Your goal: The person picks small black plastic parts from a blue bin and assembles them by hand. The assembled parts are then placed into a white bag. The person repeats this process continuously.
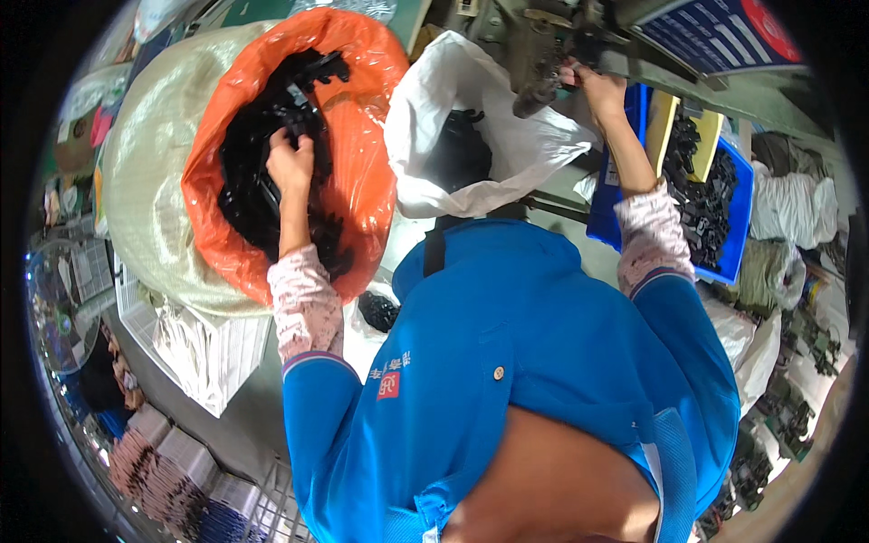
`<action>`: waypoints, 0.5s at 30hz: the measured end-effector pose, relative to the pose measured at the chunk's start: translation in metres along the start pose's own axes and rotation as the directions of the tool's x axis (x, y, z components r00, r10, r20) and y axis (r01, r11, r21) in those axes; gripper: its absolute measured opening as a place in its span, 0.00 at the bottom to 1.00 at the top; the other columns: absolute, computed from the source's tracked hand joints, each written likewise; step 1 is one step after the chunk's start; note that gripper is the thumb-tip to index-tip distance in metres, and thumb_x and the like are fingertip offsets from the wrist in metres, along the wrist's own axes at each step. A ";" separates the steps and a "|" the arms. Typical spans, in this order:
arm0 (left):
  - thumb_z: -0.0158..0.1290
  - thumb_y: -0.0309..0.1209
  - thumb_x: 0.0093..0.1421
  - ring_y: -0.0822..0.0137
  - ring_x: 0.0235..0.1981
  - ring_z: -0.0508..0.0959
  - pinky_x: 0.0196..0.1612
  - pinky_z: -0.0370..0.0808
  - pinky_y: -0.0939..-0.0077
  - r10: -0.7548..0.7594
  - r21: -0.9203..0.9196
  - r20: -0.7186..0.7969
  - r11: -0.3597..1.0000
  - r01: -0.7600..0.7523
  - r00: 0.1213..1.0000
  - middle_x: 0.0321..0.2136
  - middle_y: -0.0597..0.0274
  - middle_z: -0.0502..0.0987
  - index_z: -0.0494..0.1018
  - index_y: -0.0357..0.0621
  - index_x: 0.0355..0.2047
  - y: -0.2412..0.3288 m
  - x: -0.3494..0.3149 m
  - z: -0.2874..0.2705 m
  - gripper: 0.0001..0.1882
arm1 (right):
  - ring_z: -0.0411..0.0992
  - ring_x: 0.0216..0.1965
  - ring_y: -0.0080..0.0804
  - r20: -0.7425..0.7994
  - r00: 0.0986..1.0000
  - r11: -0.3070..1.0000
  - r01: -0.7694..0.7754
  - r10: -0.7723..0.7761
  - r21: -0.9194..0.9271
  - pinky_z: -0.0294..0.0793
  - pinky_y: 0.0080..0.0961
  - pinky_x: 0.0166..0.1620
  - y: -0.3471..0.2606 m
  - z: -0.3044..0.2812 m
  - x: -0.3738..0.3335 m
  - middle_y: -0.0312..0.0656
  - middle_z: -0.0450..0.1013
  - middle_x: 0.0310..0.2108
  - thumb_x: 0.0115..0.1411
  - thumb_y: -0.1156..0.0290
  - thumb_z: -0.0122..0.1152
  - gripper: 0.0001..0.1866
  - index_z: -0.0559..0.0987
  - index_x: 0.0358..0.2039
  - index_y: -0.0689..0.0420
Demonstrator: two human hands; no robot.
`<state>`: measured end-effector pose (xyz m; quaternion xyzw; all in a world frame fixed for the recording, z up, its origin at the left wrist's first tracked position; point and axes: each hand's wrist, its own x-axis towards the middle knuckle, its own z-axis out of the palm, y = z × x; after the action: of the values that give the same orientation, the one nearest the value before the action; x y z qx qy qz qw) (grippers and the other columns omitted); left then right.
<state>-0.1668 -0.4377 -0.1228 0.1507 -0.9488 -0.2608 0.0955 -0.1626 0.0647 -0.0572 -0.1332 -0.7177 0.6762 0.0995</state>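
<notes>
My left hand [291, 166] reaches into an orange plastic bag [362, 154] on the left. Its fingers curl around a black plastic part among the many glossy black parts [253, 195] heaped there. My right hand [598, 94] is raised at the far right, beside a dark metal machine [541, 63]. Its fingers are bent together at the machine's dark workpiece area; what they hold is too small and dark to make out. Between my hands stands an open white bag [418, 149] with black contents [463, 149].
A pale woven sack [149, 172] surrounds the orange bag, above a white crate [213, 357]. At right, a blue bin [740, 213] holds small black parts and yellow dividers [704, 145]. A blue-and-white sign [701, 36] hangs at the upper right. More bags [797, 208] line the right side.
</notes>
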 end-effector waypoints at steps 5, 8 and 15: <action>0.55 0.23 0.57 0.70 0.33 0.80 0.35 0.77 0.77 -0.181 -0.902 0.117 0.392 0.181 0.977 0.33 0.60 0.80 0.75 0.32 0.43 0.010 -0.016 -0.014 0.13 | 0.77 0.30 0.26 0.053 0.999 0.970 -0.005 -0.008 0.244 0.78 0.21 0.35 -0.057 0.005 -0.066 0.44 0.80 0.33 0.60 0.75 0.62 0.08 0.82 0.39 0.64; 0.51 0.21 0.59 0.71 0.31 0.78 0.33 0.77 0.77 -0.026 -0.959 0.174 0.224 0.176 0.984 0.34 0.62 0.78 0.74 0.35 0.43 0.079 -0.042 -0.033 0.11 | 0.75 0.29 0.23 0.142 0.984 0.980 0.079 -0.107 0.185 0.77 0.21 0.34 -0.066 0.008 -0.070 0.41 0.79 0.29 0.61 0.71 0.63 0.09 0.83 0.39 0.62; 0.50 0.30 0.56 0.57 0.40 0.76 0.49 0.74 0.59 0.202 -0.824 0.512 -0.159 0.544 0.835 0.46 0.45 0.76 0.68 0.36 0.51 0.151 -0.090 -0.022 0.22 | 0.76 0.25 0.27 0.155 0.981 0.907 -0.172 0.121 0.385 0.79 0.24 0.30 -0.067 0.031 -0.062 0.43 0.78 0.26 0.58 0.74 0.66 0.07 0.81 0.34 0.65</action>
<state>-0.1124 -0.2938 -0.0346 0.0889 -0.3750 -0.9169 -0.1039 -0.1176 0.0121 0.0097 -0.1204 -0.5589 0.8200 0.0272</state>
